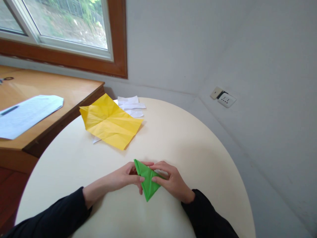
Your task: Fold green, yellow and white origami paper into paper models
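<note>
Between my two hands is a folded piece of green paper (148, 185), diamond-like in outline with one point toward me. My left hand (127, 177) grips its left side, the thumb on the front face and the fingers partly hidden behind. On the right side, my right hand (170, 180) pinches the same paper, its thumb pressed to the front and the index finger reaching along the upper edge. Both hands are over the near middle of the round white table (198, 155). A creased yellow paper sheet (111, 124) lies beyond them.
White paper pieces (131, 105) lie partly under the yellow sheet. To the left, a wooden desk (71, 87) holds papers (32, 112) with a pen (9, 110) on top. A wall socket (226, 99) is at the right, and a window (66, 26) at the upper left.
</note>
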`<action>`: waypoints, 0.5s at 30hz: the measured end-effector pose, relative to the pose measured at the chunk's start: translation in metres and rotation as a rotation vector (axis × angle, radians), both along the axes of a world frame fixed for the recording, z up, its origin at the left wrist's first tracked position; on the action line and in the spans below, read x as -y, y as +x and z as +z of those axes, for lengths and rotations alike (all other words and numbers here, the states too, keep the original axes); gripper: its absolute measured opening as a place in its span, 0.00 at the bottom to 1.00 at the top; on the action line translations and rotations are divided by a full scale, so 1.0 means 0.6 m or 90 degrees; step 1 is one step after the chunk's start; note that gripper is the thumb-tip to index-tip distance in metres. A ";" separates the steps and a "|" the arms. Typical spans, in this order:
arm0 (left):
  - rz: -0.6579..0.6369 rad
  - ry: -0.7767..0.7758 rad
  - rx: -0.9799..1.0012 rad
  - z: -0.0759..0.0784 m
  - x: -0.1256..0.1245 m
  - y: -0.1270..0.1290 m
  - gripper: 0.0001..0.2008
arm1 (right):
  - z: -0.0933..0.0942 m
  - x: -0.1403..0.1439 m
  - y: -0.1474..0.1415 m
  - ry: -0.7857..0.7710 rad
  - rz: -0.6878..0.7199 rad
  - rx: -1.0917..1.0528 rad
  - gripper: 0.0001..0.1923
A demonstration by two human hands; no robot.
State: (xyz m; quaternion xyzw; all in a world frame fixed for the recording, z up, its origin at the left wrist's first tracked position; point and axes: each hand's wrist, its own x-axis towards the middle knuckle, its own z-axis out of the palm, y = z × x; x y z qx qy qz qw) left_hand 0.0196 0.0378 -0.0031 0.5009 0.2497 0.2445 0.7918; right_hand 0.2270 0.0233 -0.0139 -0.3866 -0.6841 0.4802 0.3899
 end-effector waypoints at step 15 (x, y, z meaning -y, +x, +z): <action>0.012 0.048 -0.014 -0.012 -0.001 0.010 0.19 | 0.007 -0.008 -0.001 0.032 -0.066 0.111 0.06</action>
